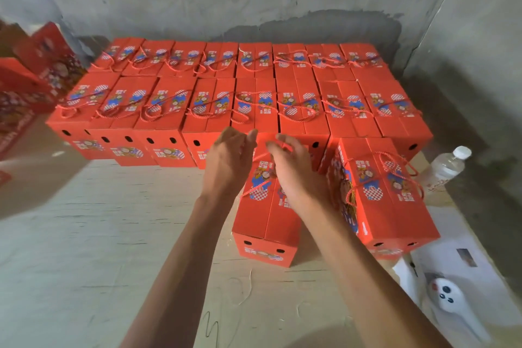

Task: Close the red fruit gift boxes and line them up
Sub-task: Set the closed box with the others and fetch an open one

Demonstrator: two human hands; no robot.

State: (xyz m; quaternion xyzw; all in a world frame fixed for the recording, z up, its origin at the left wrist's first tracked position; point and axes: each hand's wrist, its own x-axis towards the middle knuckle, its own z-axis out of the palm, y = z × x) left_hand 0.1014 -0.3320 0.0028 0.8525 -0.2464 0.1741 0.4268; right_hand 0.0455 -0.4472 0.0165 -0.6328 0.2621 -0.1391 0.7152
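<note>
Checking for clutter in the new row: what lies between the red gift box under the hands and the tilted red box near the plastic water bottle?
Head view: nothing; bare pale floor separates the red gift box from the tilted red box.

Eighteen closed red boxes; one water bottle; two hands.
</note>
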